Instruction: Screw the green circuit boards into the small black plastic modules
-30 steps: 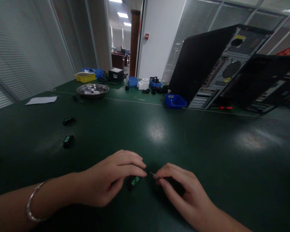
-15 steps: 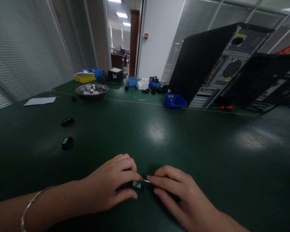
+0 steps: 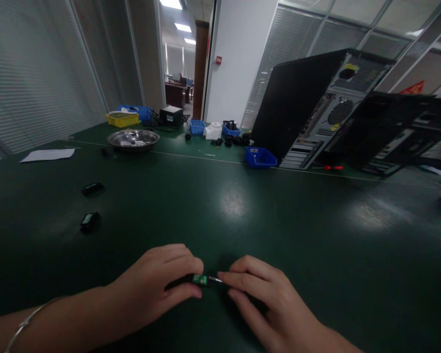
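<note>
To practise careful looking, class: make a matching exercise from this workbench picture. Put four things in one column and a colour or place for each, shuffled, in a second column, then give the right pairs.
Things:
1. metal bowl
2. sheet of paper
3. small bin beside the computer case
4. little part with the green board

Descriptions:
A. blue
B. pinched in the left hand, with the right hand at its tip
C. white, far left on the table
D. silver, at the far side near the yellow tray

Pairs: 1-D, 2-C, 3-A, 4-B
</note>
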Action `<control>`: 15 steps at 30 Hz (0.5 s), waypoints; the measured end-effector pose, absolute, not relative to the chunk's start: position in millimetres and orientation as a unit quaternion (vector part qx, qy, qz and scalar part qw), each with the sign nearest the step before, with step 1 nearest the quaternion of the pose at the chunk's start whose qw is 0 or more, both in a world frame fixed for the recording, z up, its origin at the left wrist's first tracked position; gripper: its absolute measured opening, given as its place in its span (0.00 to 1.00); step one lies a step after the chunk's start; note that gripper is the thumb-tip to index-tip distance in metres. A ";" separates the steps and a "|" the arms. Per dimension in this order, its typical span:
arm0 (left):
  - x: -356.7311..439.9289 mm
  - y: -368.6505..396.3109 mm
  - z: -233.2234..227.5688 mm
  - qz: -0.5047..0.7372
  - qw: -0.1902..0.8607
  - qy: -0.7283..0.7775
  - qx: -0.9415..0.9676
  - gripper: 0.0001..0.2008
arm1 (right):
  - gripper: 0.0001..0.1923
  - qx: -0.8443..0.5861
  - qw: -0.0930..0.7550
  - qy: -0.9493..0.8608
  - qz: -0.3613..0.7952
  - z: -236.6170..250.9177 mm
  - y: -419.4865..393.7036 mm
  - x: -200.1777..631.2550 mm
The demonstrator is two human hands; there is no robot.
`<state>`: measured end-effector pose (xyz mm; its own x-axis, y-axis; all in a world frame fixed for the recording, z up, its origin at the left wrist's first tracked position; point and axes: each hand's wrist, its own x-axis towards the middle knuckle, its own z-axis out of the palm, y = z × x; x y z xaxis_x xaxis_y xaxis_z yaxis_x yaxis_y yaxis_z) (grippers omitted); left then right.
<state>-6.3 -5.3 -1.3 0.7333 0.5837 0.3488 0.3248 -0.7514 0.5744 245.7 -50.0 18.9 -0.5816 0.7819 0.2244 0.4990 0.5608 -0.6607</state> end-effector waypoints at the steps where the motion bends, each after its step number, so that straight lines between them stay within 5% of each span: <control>1: -6.4 -5.0 -2.8 0.265 0.238 0.245 0.902 0.03 | 0.17 -0.378 0.257 -0.846 0.276 19.3 -49.9 245.2; 15: -5.9 -8.9 -5.2 0.312 0.169 0.196 0.914 0.05 | 0.15 -0.377 0.277 -0.830 0.305 17.5 -54.8 242.9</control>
